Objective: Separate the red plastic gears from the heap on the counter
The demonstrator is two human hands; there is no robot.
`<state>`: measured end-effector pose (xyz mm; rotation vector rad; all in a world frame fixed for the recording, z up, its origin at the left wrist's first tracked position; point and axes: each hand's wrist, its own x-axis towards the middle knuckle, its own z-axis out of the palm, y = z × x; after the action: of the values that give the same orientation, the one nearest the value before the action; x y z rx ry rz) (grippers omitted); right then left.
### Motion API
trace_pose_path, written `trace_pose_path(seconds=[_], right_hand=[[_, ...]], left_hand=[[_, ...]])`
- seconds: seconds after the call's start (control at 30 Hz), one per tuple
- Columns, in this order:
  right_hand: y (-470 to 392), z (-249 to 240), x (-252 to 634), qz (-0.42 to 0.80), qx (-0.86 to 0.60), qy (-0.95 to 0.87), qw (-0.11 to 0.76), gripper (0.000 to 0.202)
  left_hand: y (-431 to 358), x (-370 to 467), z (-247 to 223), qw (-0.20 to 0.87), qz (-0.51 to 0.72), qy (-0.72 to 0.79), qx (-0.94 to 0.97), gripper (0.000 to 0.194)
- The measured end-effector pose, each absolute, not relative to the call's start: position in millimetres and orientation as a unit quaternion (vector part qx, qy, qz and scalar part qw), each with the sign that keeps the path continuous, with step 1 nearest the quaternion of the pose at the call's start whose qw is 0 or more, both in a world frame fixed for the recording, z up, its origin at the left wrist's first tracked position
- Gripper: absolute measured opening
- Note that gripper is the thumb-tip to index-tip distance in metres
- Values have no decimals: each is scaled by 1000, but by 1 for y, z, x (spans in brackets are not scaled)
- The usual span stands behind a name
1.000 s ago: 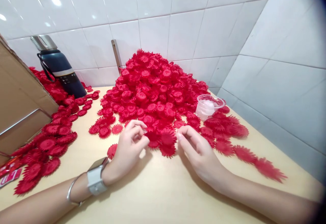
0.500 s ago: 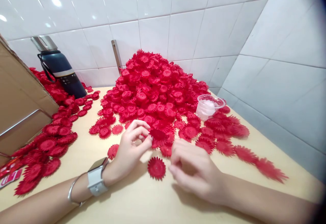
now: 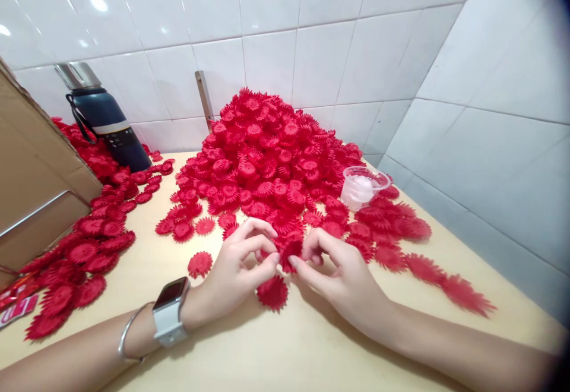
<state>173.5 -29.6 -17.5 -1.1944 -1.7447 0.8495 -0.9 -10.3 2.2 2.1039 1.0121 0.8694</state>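
A red flower-shaped disc [image 3: 291, 251] with a toothed edge is held up between my two hands, just above the table. My left hand [image 3: 243, 259] pinches its left edge with thumb and fingertips; a pale smartwatch and a metal bangle are on that wrist. On the other side, my right hand [image 3: 345, 273] is closed on the disc's right edge, thumb toward me. Directly below lies another red disc [image 3: 272, 294], flat on the table and partly covered by my left fingertips. One more loose disc [image 3: 200, 264] rests left of my left hand.
A tall heap of red discs [image 3: 267, 154] stands against the tiled wall. A clear plastic cup [image 3: 356, 193] with something whitish inside is at its right. On the left are a dark blue bottle [image 3: 113, 127], a cardboard box [image 3: 40, 172] and more scattered discs [image 3: 84, 253].
My right hand has moved up and left to the disc and now grips it too. The held disc has shifted slightly right and down, toward my right hand.
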Motion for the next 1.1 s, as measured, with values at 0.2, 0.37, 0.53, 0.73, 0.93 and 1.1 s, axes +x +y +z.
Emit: trace_pose_path(seconds=[0.2,0.37,0.53,0.73,0.93,1.1], right_hand=[[-28,-12,174,387,-437,-714,386,17],[-26,-15,174,391,-439,-707,394,12],[-27,-14,175,420,-429,-693,401,13],[-23,-12,174,500,-431,-617,428,19],[-22,-12,174,513,-431,-610,424,15],[-22,-13,174,516,-422,-615,420,12]], left_hand=[[-11,-1,4,362,300,373,800,14],[-11,0,3,365,303,385,792,17],[-11,0,3,357,302,386,795,16],[-11,0,3,363,289,381,799,14],[-11,1,4,364,289,375,802,16],[-12,0,4,367,282,373,804,15]])
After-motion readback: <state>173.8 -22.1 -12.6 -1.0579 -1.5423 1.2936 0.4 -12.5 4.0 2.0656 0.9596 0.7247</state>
